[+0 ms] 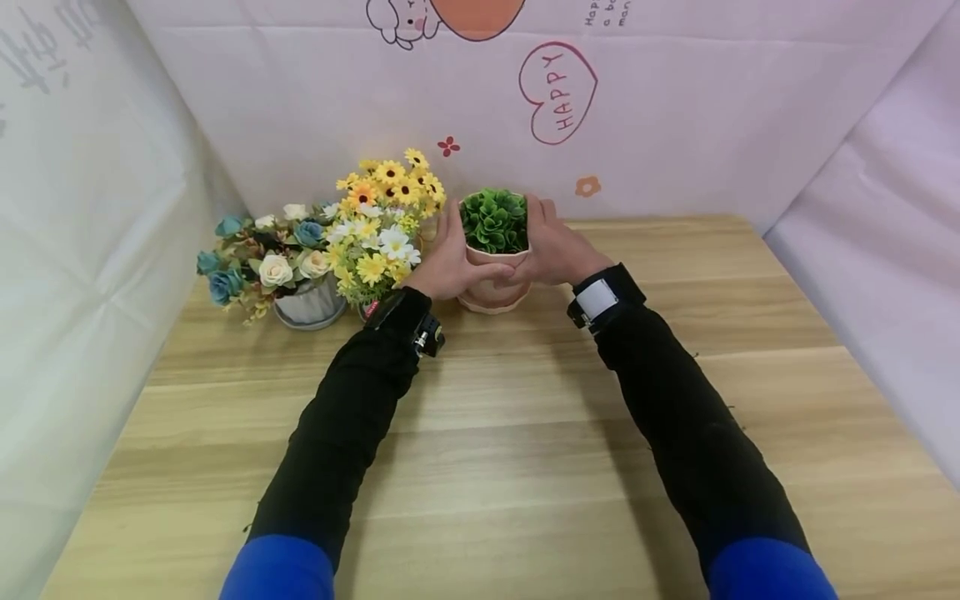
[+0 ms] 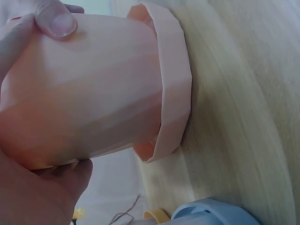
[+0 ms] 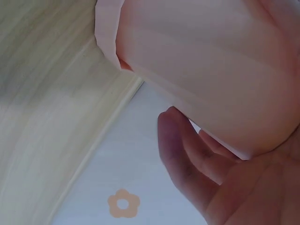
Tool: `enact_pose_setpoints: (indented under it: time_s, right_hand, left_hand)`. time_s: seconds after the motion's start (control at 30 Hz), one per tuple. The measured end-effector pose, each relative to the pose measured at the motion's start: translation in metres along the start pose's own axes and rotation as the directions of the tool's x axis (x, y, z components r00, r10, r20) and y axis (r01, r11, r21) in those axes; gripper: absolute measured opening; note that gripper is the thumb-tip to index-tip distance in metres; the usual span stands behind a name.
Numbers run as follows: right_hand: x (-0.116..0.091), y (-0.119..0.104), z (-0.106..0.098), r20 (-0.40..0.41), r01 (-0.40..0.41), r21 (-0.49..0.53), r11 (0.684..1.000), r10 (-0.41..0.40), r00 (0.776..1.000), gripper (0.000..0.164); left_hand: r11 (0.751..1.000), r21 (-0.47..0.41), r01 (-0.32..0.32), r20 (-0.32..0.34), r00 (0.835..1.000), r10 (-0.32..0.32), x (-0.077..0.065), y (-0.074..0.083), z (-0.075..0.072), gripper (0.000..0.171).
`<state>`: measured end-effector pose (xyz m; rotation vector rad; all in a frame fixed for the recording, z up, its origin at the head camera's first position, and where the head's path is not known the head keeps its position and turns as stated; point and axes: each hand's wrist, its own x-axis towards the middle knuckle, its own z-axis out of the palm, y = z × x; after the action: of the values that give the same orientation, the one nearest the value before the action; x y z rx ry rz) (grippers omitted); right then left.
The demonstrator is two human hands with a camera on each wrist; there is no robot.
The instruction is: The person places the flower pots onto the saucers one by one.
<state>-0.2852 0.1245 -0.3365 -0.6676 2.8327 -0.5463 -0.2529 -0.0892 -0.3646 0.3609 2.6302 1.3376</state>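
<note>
Near the back edge of the table stands a pale pink flowerpot [image 1: 491, 293] with a leafy green plant [image 1: 495, 221] in it. My left hand [image 1: 447, 262] grips the pot's left side, and my right hand [image 1: 558, 250] grips its right side. The thumbs meet across the front, just under the rim. In the left wrist view, the pot's smooth wall [image 2: 89, 89] rises from a faceted pink saucer [image 2: 176, 84] that appears to rest on the wood. Fingers curve around the far side of the pot [image 3: 206, 70] in the right wrist view.
Left of my left hand stand yellow and white daisies [image 1: 382, 242], partly hidden by that hand. Farther left, blue and cream roses [image 1: 273, 258] fill a grey-white pot [image 1: 311, 307]. A printed white cloth [image 1: 660, 125] hangs behind the wooden table [image 1: 487, 433].
</note>
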Motion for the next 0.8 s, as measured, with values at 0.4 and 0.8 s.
enact_pose_setpoints:
  time_s: [0.4, 0.8]
  right_hand:
    - [-0.011, 0.012, 0.001, -0.03, 0.07, -0.096, 0.993, -0.073, 0.997, 0.147]
    - [-0.089, 0.01, 0.025, -0.091, 0.019, -0.176, 0.984, -0.036, 0.995, 0.132]
  left_hand:
    - [0.99, 0.142, -0.019, -0.043, 0.999, 0.025, -0.005, 0.0, 0.014, 0.139]
    - [0.943, 0.303, -0.141, 0.085, 0.989, 0.12, -0.081, -0.005, 0.03, 0.128]
